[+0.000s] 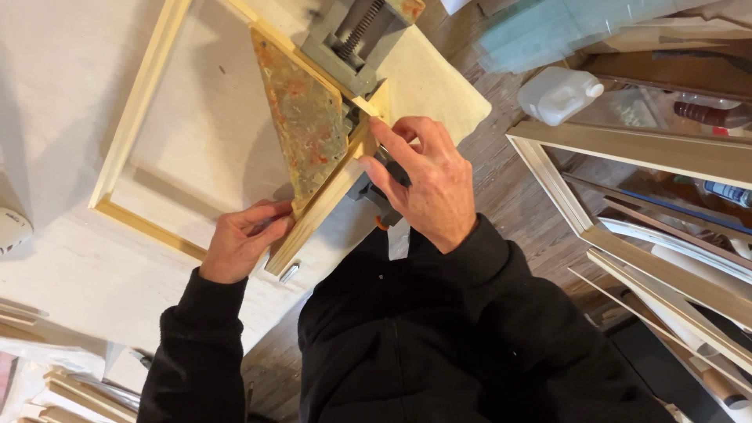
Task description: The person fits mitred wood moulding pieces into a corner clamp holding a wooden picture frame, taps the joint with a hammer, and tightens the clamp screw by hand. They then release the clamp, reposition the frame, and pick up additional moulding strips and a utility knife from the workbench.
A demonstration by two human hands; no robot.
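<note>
A pale wooden frame strip lies in a grey corner clamp with a stained triangular plate at the bench edge. My left hand grips the strip's lower end. My right hand pinches the strip's upper end at the corner joint, beside the clamp's jaw. A second strip runs off from the clamp to the upper left.
A finished pale wood frame lies on the white bench. A white plastic bottle stands on the wooden floor at right, beside leaning frames and mouldings. Loose wood strips lie at bottom left.
</note>
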